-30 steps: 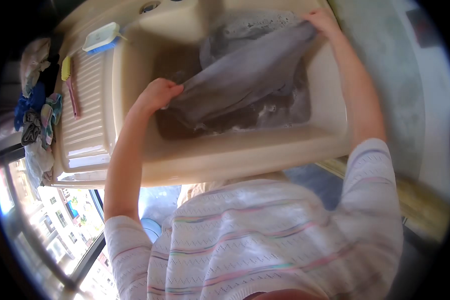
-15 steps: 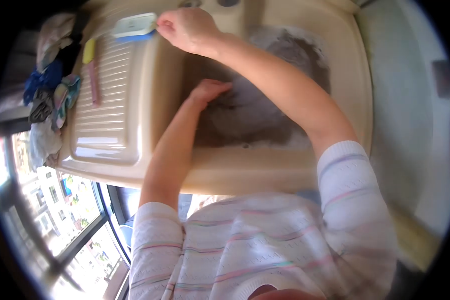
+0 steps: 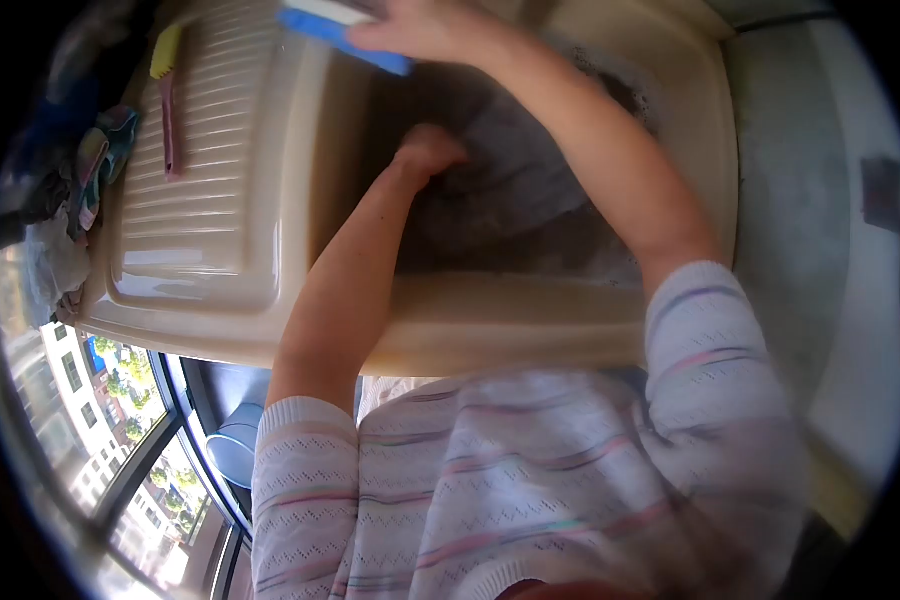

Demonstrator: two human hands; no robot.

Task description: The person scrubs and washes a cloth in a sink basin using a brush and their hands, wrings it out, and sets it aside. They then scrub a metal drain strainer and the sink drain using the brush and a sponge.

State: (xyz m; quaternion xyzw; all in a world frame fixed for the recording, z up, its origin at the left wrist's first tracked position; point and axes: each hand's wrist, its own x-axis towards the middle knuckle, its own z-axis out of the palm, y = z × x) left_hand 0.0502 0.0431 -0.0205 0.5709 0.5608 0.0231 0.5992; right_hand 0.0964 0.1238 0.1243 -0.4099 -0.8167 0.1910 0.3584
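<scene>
Near the top of the head view my right hand [image 3: 420,28] is closed on a blue and white brush [image 3: 345,38], held over the left part of the sink [image 3: 500,330]. Below it, my left hand [image 3: 432,150] is closed at the edge of the wet grey cloth [image 3: 515,165], which lies low in the basin in murky water. The fingertips of my left hand are partly hidden against the cloth. Some suds show at the basin's upper right.
A yellow-headed brush with a pink handle [image 3: 168,110] lies on the ribbed drainboard [image 3: 205,190]. Several crumpled clothes [image 3: 55,255] hang at the board's left edge. A pale blue bucket [image 3: 235,445] stands below, beside a window [image 3: 120,480].
My right hand let go of the cloth, crossed to the left and took the blue and white brush off the sink's ledge. The cloth went from stretched between both hands to lying in the basin.
</scene>
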